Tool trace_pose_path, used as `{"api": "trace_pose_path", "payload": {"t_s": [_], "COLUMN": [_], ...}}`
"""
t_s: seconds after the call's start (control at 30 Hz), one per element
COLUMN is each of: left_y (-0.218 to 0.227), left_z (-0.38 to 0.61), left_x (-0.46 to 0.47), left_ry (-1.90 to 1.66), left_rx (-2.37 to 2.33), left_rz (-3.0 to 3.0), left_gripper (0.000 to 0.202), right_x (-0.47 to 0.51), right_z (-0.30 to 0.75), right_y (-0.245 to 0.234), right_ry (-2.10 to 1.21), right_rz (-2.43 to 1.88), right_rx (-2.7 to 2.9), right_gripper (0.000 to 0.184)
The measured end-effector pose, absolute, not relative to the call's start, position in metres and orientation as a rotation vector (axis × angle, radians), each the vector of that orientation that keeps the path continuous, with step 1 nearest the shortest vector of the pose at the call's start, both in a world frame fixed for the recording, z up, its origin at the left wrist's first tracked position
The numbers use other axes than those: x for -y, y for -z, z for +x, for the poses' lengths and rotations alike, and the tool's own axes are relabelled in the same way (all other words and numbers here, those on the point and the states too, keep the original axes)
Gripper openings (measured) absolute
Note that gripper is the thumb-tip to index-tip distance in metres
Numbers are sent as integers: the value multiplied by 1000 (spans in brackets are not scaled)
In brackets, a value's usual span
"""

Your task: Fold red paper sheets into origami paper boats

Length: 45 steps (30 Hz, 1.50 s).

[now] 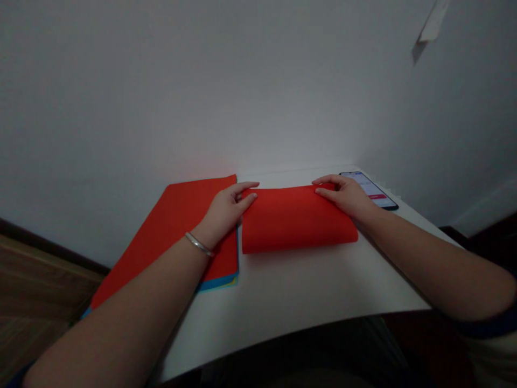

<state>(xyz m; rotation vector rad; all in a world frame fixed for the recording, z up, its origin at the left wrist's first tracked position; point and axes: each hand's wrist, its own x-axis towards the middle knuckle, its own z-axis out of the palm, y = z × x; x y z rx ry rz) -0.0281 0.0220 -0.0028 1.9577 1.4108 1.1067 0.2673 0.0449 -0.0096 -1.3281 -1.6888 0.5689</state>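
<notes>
A red sheet of paper (299,218) is bent over on itself, its rounded fold facing me and its loose edges at the far side. At its far left corner my left hand (230,207) holds it, thumb on top and index finger stretched along the far edge. My right hand (343,194) grips the far right corner between thumb and fingers. Some fingertips of both hands are hidden. Under my left wrist lies a stack of coloured paper (173,215), red on top, with blue and yellow-green edges showing beneath.
The white table (291,296) stands against a grey wall (258,86). A phone (371,191) with a lit screen lies near the far right edge, just behind my right hand. Wooden furniture (32,291) is at the left, below the tabletop.
</notes>
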Motion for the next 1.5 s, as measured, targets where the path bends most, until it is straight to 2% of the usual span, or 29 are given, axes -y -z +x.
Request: {"api": "trace_pose_path", "payload": {"t_s": [0.23,0.63,1.0,1.17,1.5], "left_y": [4,3,0,-3,-5], "left_z": [-27,-25,-22,-21,-20], "left_x": [-25,-24,-17,-15,-17], "left_ry": [-1147,-1196,-1162,-1183,-1246], "left_rx": [-1538,-1479,-1387,-1446,-1467], "left_rz": [1988,1925,1818,1902,1853], "left_gripper": [33,28,35,32,30], "right_x": [-42,-40,-41,-41,-43], "right_z": [267,264,264,267,269], "right_y": [9,8,10,11,6], "right_ry": [-486,-455,-403,-358,-434], "right_rz": [-1296,-1250,-1212,-1162,-1299], "right_rx": [1812,1808,1821,1935,1862], "right_gripper": [25,21,19,26,24]}}
